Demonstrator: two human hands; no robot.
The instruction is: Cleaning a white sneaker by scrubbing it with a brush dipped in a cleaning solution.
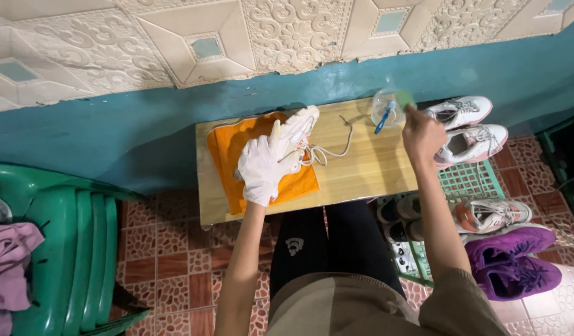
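Note:
My left hand [263, 165], in a white glove, rests on a white sneaker [297, 132] that lies on an orange cloth [234, 152] on a small wooden table [361, 168]. The sneaker's white laces [337, 149] trail loose over the wood. My bare right hand [422, 134] holds a green brush [404, 98] at the rim of a clear bowl [381, 106] at the table's far right corner. A blue toothbrush [384, 117] stands in the bowl.
A pair of white sneakers [470, 127] sits right of the table, against the blue wall. More shoes, among them a purple pair [517, 261], lie on a green rack [470, 180] at right. Stacked green plastic chairs [69, 249] with pink cloth stand at left.

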